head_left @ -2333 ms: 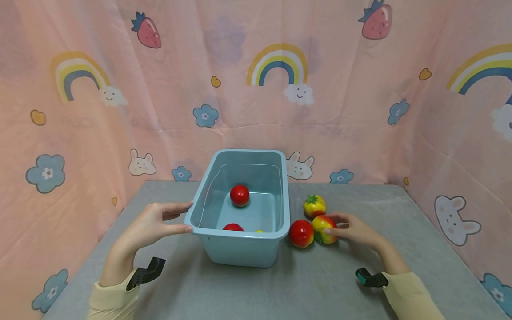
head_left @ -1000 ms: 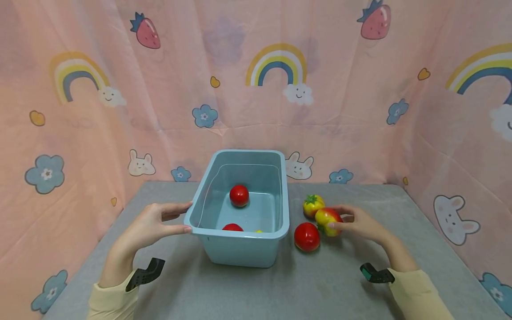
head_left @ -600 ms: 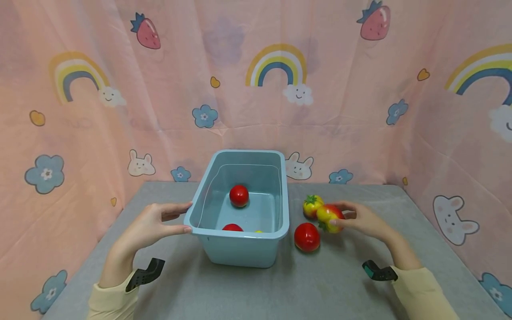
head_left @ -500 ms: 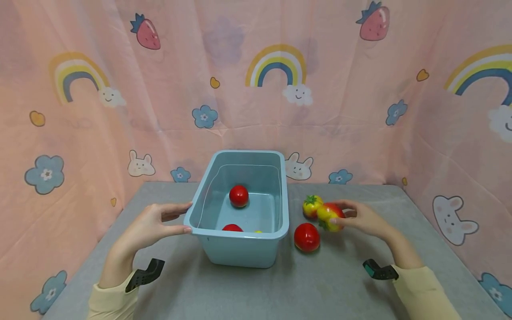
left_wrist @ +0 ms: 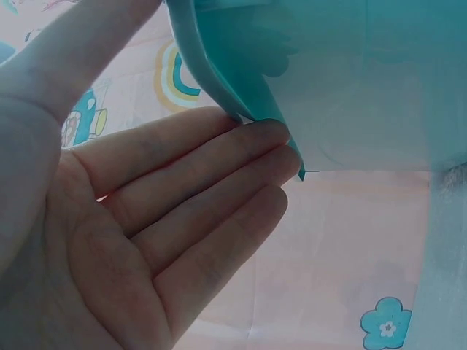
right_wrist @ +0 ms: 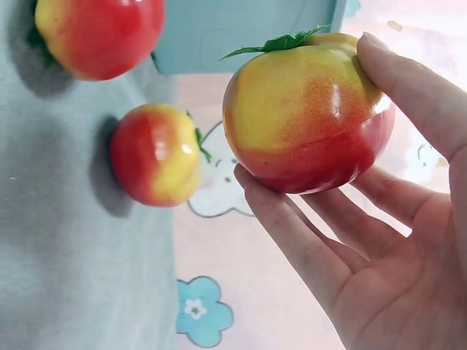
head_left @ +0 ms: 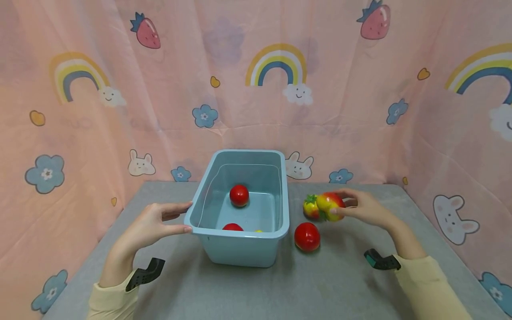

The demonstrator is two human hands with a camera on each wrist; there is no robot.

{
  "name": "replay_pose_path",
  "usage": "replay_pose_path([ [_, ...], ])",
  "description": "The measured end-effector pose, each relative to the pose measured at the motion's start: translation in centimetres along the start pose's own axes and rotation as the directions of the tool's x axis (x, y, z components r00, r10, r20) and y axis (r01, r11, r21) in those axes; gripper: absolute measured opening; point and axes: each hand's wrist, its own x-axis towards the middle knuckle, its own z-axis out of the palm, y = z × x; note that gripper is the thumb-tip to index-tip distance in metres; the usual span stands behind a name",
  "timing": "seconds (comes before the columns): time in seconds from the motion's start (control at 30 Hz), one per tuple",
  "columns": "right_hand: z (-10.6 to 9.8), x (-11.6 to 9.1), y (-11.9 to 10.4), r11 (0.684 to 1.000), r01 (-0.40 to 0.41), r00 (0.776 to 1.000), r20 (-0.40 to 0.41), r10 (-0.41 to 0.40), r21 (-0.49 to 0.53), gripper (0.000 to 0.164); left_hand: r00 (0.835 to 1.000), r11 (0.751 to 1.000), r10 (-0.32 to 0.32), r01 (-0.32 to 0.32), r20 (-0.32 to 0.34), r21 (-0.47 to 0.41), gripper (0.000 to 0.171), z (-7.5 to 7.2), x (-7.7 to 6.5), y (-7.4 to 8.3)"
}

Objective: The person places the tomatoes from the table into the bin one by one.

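My right hand point(head_left: 366, 206) pinches a shiny red-and-yellow tomato point(right_wrist: 306, 120) with green leaves between thumb and fingertips. It is raised above the grey table, and in the head view it overlaps a smaller yellow-red tomato point(head_left: 310, 207) standing behind it. Nearer to me lies a mostly red tomato point(head_left: 307, 237). A light blue plastic bin point(head_left: 244, 249) stands left of these. Inside it are a red tomato point(head_left: 239, 195) and, partly hidden by the front wall, another red one point(head_left: 233, 227) and a bit of yellow. My left hand point(left_wrist: 168, 204), fingers straight, touches the bin's rim at its front left corner.
The grey table point(head_left: 320, 289) reaches back to a pink curtain point(head_left: 256, 115) printed with rainbows, rabbits and flowers. More curtain hangs along both sides. Black straps with camera mounts sit on both wrists.
The right hand has lifted the red-and-yellow tomato off the table and moved it back and slightly right. The mostly red tomato shifted a little right earlier. The left hand and bin stayed put.
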Motion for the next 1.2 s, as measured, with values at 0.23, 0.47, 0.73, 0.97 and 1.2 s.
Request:
replay_pose_path([
  [0.23, -0.9, 0.4, -1.1, 0.999, 0.030, 0.999, -0.016, -0.030, -0.028, 0.056, 1.000, 1.000, 0.007, -0.007, -0.002, 0.000, 0.065, -0.1, 0.0, 0.0],
  [0.47, -1.7, 0.9, -2.0, 0.998, 0.039, 0.999, -0.028, -0.040, -0.055, 0.058, 1.000, 1.000, 0.003, -0.003, -0.002, 0.004, 0.065, 0.0, 0.0, 0.0],
  [0.73, -2.6, 1.1, -3.3, 0.998, 0.030, 0.999, -0.011, -0.030, -0.058, 0.060, 1.000, 1.000, -0.003, 0.003, 0.005, -0.001, 0.066, 0.0, 0.0, -0.1],
  [0.97, -3.0, 1.4, -4.6, 0.996, 0.044, 0.999, -0.019, -0.045, -0.073, 0.061, 1.000, 1.000, -0.001, 0.001, 0.001, -0.003, 0.066, 0.0, 0.0, -0.1],
  [1.2, -3.0, 1.7, -5.7, 0.995, 0.049, 0.999, -0.017, -0.050, -0.084, 0.061, 1.000, 1.000, -0.003, 0.003, -0.001, -0.002, 0.066, 0.1, 0.0, -0.2],
])
